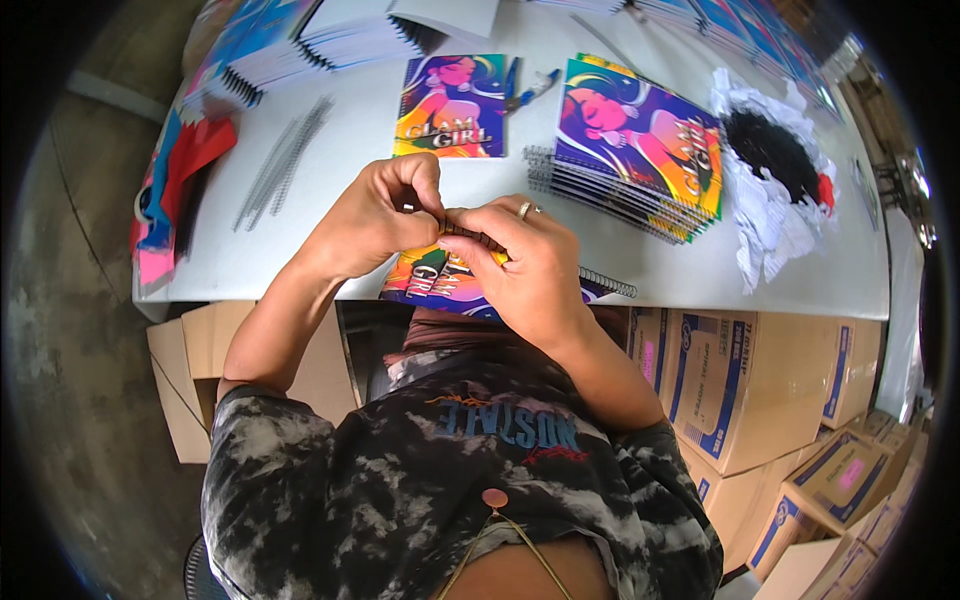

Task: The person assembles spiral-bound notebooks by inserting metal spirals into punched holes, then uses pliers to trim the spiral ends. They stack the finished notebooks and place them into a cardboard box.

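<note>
At the table's front edge lies a colourful spiral notebook (422, 278) with an orange and purple cover, partly hidden under my hands. A dark spiral binding coil (608, 284) runs along its edge and sticks out past its right side. My left hand (385, 215) is closed in a pinch at the coil's other end, next to my right fingertips. With thumb and fingers closed, my right hand (525, 250) grips the coil along the notebook's edge; a ring shows on one finger. The exact point between the fingertips is hidden.
Beyond my hands lie another notebook (450, 105), blue-handled pliers (532, 92) and a notebook stack (640, 130). Loose coils (285, 165) lie left. Black scraps (765, 150) sit on crumpled white sheets (765, 240) at right. Cardboard boxes (770, 390) stand below the table.
</note>
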